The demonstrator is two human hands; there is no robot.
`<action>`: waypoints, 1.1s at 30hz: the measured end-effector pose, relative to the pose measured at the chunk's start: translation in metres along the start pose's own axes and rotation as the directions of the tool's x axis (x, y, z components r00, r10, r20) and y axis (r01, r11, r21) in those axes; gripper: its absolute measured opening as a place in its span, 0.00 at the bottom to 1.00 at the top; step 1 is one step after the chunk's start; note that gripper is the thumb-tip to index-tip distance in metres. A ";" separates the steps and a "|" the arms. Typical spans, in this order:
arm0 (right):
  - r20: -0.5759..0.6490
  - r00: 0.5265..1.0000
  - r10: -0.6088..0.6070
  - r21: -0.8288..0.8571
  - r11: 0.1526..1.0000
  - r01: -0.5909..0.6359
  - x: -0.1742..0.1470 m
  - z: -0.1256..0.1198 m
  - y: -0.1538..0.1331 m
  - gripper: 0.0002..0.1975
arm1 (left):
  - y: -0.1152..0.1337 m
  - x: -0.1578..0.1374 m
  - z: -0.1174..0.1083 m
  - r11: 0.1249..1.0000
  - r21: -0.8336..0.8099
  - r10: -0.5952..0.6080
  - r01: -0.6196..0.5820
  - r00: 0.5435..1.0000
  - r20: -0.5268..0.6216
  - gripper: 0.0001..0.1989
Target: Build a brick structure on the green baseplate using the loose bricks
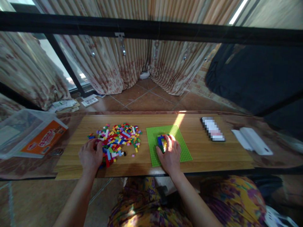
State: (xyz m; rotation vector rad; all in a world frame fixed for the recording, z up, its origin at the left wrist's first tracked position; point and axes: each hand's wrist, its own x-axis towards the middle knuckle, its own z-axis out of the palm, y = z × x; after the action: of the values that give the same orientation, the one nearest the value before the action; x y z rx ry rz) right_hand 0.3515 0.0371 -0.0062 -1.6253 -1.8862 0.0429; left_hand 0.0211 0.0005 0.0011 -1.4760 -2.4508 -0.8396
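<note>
A loose pile of colourful toy building bricks [123,138] lies on the left half of the wooden board. At the pile's left edge is my left hand [90,155], fingers curled in against the thumb; what they hold, if anything, is hidden. A green studded baseplate [151,157] lies right of the pile. On it sits a small build of bricks [160,141], with blue, green and yellow parts showing. My right hand [170,155] closes over this build from the right, thumb at its near side. The fingers cover much of it.
A phone with a blurred screen [213,129] lies right of the baseplate, and a white flat object [257,142] farther right. At left stands a clear plastic box [35,116] with an orange label. A dark bar [151,29] crosses before the curtains [123,69].
</note>
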 end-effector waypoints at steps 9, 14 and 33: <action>0.003 1.000 -0.012 -0.006 1.000 0.012 -0.001 -0.001 0.000 0.31 | 0.001 0.000 -0.002 1.000 -0.009 -0.019 0.019 1.000 0.020 0.19; 0.013 1.000 -0.011 -0.008 1.000 0.011 0.000 -0.002 0.000 0.31 | 0.003 0.000 -0.003 1.000 -0.012 -0.020 0.021 0.999 0.034 0.20; 0.028 1.000 -0.006 -0.012 1.000 0.006 0.001 -0.003 0.000 0.31 | 0.006 0.000 -0.005 0.999 -0.021 -0.023 0.024 0.999 0.037 0.20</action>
State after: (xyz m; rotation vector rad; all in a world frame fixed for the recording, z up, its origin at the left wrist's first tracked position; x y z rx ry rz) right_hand 0.3526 0.0370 -0.0030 -1.6350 -1.9160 0.0527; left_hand 0.0256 -0.0006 0.0076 -1.4857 -2.4986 -0.8533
